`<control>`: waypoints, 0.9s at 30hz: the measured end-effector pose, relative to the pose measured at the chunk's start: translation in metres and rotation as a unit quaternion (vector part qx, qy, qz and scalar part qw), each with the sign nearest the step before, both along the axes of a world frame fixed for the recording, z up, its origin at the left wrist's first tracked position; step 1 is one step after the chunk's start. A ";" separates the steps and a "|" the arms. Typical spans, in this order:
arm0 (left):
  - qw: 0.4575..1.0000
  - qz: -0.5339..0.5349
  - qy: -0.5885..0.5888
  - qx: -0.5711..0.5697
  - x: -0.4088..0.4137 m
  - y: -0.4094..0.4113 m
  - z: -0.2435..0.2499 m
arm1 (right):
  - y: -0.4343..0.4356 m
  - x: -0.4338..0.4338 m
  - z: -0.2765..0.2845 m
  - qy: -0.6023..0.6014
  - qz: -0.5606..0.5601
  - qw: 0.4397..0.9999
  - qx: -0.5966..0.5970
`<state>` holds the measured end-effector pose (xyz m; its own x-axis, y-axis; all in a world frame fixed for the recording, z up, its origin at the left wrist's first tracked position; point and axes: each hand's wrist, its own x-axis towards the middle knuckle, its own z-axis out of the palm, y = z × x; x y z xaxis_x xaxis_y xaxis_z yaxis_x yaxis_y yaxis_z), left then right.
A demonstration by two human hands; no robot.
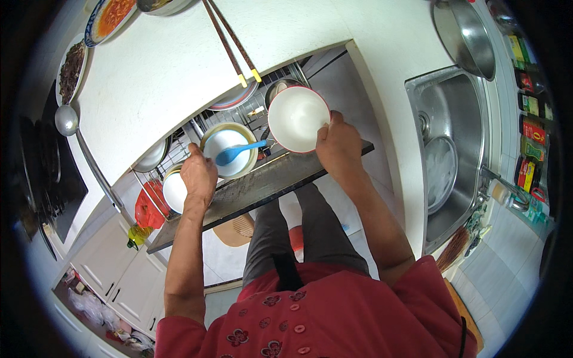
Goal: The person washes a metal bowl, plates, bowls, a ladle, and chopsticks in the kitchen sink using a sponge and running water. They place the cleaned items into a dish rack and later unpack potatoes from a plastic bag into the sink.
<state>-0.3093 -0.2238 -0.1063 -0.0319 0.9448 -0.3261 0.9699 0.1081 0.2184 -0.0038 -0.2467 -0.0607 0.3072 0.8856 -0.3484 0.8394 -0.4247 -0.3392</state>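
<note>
A white bowl with a red rim (pixel 299 119) is in my right hand (pixel 342 143), which grips it at its right edge above an open pull-out drawer (pixel 268 176). My left hand (pixel 198 172) is at the left part of the drawer, between a small white bowl (pixel 174 193) and nested bowls (pixel 250 163); whether it grips the front panel or a bowl is hard to tell. A blue spoon (pixel 230 154) lies in the nested bowls. Plates (pixel 235 99) and a metal pot (pixel 275 89) sit farther back in the wire rack.
Brown chopsticks with yellow ends (pixel 233 44) lie on the white counter (pixel 179 58). At the upper left are dishes of food (pixel 109 20) and a metal ladle (pixel 91 156). A steel basin (pixel 465 38) stands by the sink (pixel 456 179), which holds a round lid or dish (pixel 441 174).
</note>
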 end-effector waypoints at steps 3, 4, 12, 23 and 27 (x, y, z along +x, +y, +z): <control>0.995 0.068 -0.070 0.024 -0.016 -0.003 0.003 | 0.003 -0.007 0.007 0.006 0.007 1.000 0.000; 0.988 0.073 -0.118 0.063 -0.034 -0.007 -0.005 | 0.003 -0.011 0.006 0.011 0.004 1.000 0.007; 0.887 0.316 -0.335 0.027 -0.065 -0.041 0.077 | 0.010 -0.058 -0.005 0.050 0.078 0.996 0.013; 0.893 0.307 -0.329 -0.006 -0.041 -0.045 0.059 | 0.017 -0.128 -0.067 0.115 0.232 0.966 0.009; 0.907 0.265 -0.327 -0.010 -0.028 -0.035 0.023 | 0.023 -0.128 -0.077 0.111 0.248 0.963 -0.004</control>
